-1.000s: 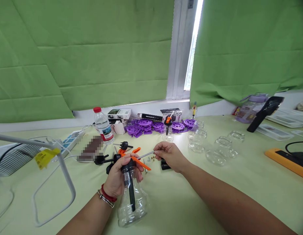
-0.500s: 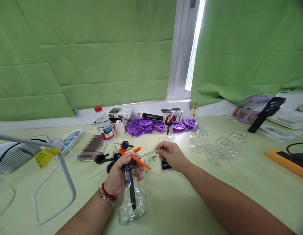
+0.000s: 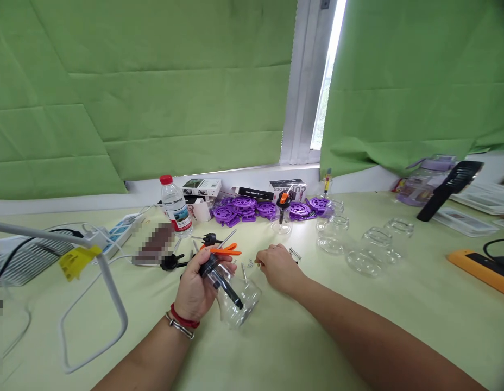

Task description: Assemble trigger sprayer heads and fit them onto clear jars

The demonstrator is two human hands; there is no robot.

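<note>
My left hand (image 3: 195, 288) is wrapped round the neck of a clear spray bottle (image 3: 240, 301), which leans with its base to the right. On top are a black head, an orange trigger (image 3: 227, 251) and a thin metal tube (image 3: 228, 237) pointing up and away. Inside the bottle hangs a dark dip tube (image 3: 231, 291). My right hand (image 3: 278, 266) is down at the table with its fingertips pinched together; what they hold is too small to make out. Beside them lie tiny metal parts (image 3: 250, 263). Small springs (image 3: 295, 253) lie just behind that hand.
Black spray heads (image 3: 169, 263) lie left of the bottle. Purple plastic parts (image 3: 244, 203) and a water bottle (image 3: 176, 209) stand along the back. Several clear bottles (image 3: 364, 260) are at right, with an orange-black device (image 3: 480, 274) beyond. A white bent frame (image 3: 113, 293) rises at left.
My right hand has left the metal tube and dropped to the small parts on the table. The spray bottle has tilted, its base swinging right and up.
</note>
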